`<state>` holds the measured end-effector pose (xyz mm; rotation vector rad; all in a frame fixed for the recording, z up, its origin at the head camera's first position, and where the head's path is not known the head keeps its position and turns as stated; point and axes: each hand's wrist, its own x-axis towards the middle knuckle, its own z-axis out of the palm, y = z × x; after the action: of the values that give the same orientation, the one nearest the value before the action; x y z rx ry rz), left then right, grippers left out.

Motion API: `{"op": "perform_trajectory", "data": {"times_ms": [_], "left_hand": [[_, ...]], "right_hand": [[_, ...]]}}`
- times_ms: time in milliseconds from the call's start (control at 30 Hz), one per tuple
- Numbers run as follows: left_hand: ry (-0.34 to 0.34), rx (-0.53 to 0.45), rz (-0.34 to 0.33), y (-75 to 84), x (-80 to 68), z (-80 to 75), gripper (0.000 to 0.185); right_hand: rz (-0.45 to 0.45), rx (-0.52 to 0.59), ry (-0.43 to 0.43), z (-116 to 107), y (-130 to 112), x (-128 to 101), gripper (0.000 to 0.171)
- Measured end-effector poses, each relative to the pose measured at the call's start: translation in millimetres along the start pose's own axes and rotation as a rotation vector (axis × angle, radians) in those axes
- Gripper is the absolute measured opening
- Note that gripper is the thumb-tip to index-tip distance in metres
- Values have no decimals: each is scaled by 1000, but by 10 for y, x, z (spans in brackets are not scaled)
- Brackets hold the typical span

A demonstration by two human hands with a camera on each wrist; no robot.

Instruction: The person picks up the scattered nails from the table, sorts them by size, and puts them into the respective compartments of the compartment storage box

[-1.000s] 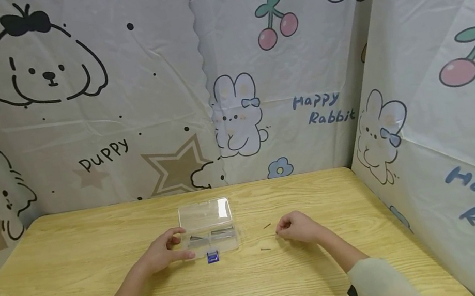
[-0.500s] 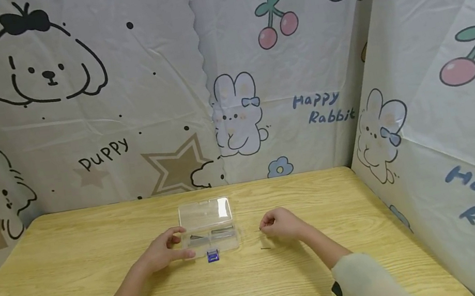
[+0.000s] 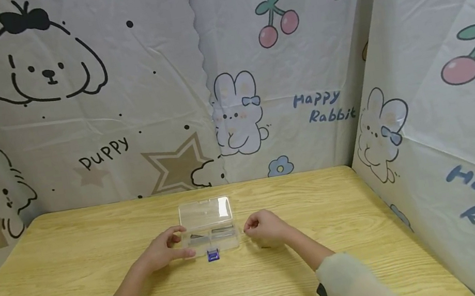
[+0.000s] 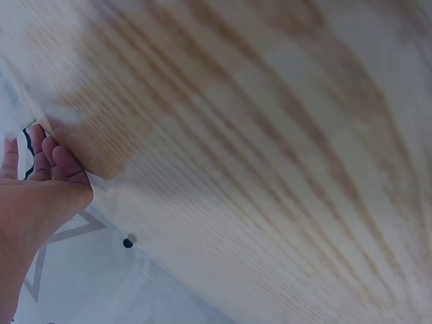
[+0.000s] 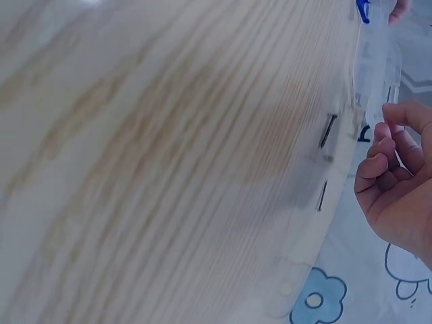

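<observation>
The right hand has thumb and forefinger pinched together just beside the right end of the clear plastic box; it probably holds a thin dark pin, but that is too small to confirm. The left hand grips the box's left end, thumb on the near edge and fingers curled over the far side. The box is small, transparent and open, its lid laid back toward the table's far edge, with a blue latch on its near side and dark metal pieces in its compartments. It sits on the wooden table, centred, between both hands. Two dark pins lie on the table near the right hand.
</observation>
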<state>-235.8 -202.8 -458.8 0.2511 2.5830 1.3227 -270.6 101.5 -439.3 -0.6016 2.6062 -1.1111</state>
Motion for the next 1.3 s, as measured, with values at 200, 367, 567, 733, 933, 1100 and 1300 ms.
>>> {"op": "perform_trajectory", "data": {"times_ms": [200, 367, 567, 733, 933, 1100, 1300], "left_hand": [[-2, -4, 7, -20, 17, -2, 75], [-5, -12, 13, -25, 17, -5, 76], [-2, -3, 4, -17, 14, 5, 77], [1, 1, 5, -8, 5, 1, 77], [1, -2, 14, 2, -7, -1, 76], [4, -1, 8, 0, 0, 9, 76], [6, 0, -5, -15, 14, 9, 76]], "right_hand": [[-17, 15, 7, 99, -66, 66, 10], [-40, 9, 18, 189, -102, 105, 10], [-70, 2, 18, 275, -155, 135, 10], [-64, 3, 11, 324, -213, 162, 10], [-62, 4, 1, 386, -269, 197, 9], [-40, -9, 16, 430, -277, 209, 10], [-20, 4, 22, 454, -272, 216, 11]]}}
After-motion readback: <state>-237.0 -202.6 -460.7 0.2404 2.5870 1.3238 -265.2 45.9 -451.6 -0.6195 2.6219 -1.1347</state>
